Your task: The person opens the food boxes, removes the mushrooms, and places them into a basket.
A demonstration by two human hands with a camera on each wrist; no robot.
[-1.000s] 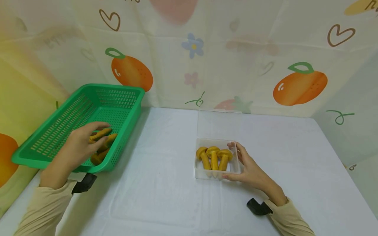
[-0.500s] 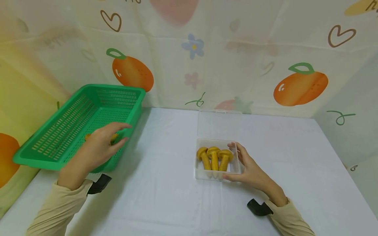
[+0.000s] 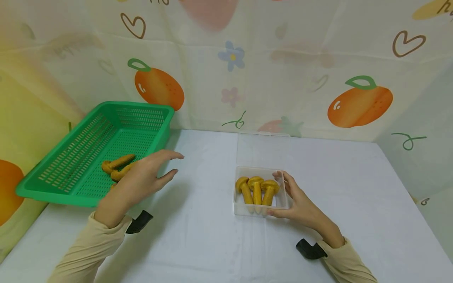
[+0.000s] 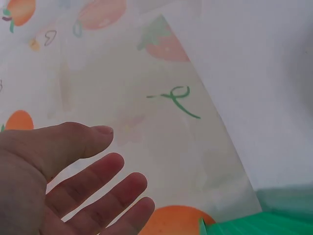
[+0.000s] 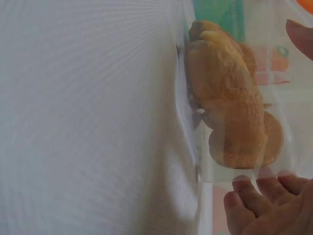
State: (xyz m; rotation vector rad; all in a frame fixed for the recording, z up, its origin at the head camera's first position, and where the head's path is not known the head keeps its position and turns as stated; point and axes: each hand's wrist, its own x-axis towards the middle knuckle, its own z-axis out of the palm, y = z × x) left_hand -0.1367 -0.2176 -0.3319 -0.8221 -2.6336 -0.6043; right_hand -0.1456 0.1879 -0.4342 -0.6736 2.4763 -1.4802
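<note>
A: Left hand, quick. Where've you got it?

B: Your left hand hangs in the air by the near right corner of the green basket, above the white-covered counter; it hides part of the rim in the head view. Fingers spread, gaps between them, thumb held off from the rest.

A: And your right?

B: Your right hand pinches the clear plastic box at its right end: thumb on the near wall, fingers by the far right corner. Box is on the counter, well apart from the basket.

A: What's in your box?

B: Three yellow-brown mushrooms, side by side, caps to the far wall, stems toward you. Clear lid is folded back on the far side.

A: Basket?

B: Two mushrooms lying beyond your left hand. One has its cap to the left, stem slanting off right; the next is partly behind your hand. A yellow-brown scrap shows nearer you, mostly hidden, can't tell its shape.

A: Around you?

B: Beige sleeves, a black mount at each wrist, printed backdrop with oranges behind the counter.
</note>
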